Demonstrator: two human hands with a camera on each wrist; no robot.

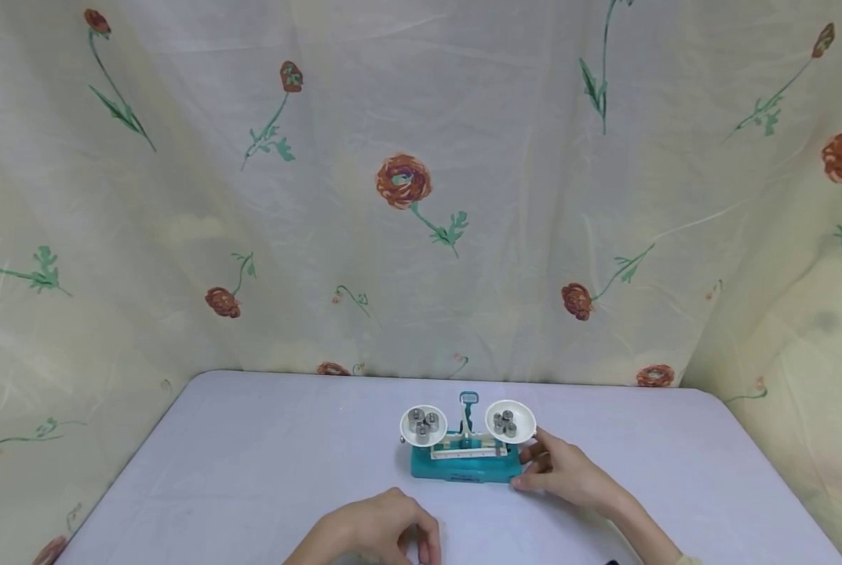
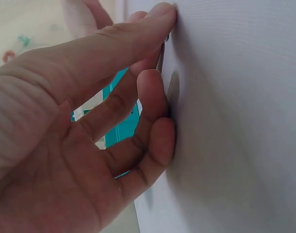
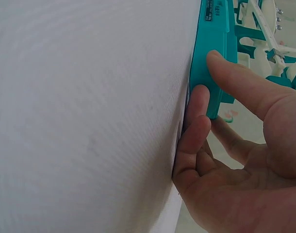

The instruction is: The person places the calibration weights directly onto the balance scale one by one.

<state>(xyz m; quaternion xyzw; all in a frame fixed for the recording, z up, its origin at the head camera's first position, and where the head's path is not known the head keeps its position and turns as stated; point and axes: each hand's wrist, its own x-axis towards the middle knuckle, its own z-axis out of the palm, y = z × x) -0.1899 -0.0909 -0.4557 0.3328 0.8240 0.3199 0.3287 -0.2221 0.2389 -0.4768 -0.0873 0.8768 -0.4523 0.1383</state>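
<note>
A teal and white balance scale (image 1: 466, 468) stands on the table, its pointer post upright between two white pans. Small metal weights sit in the left pan (image 1: 404, 430) and in the right pan (image 1: 528, 424). My right hand (image 1: 565, 471) grips the right end of the base, thumb on its front face and fingers behind and beneath the end. In front of the scale, my left hand (image 1: 385, 527) is low at the tabletop with fingers curled. At its thumb and index tips a small shiny metal piece (image 2: 167, 38) shows, mostly hidden by the fingers.
The table (image 1: 265, 439) has a pale lavender cover. A flower-patterned curtain (image 1: 505, 196) hangs behind it and along both sides. A small dark object (image 1: 612, 563) shows at the bottom edge of the head view, by the right forearm.
</note>
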